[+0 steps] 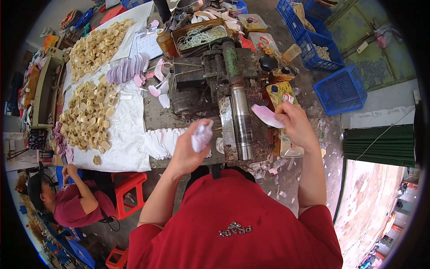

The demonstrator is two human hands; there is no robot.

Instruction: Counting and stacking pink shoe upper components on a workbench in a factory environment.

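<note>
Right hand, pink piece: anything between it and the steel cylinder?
Nothing visible. The pink piece in the right hand has its free end pointing at the steel cylinder, just to its right; one view can't settle the height difference.

Pale lilac bundle (202,137) in left grip (190,150), flat pink strip (266,115) (slanting) in right grip (293,124)

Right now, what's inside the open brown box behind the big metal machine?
A loose tangle of pale cord lies inside the open brown box. The cord covers the bottom, so anything underneath it can't be seen.
</note>
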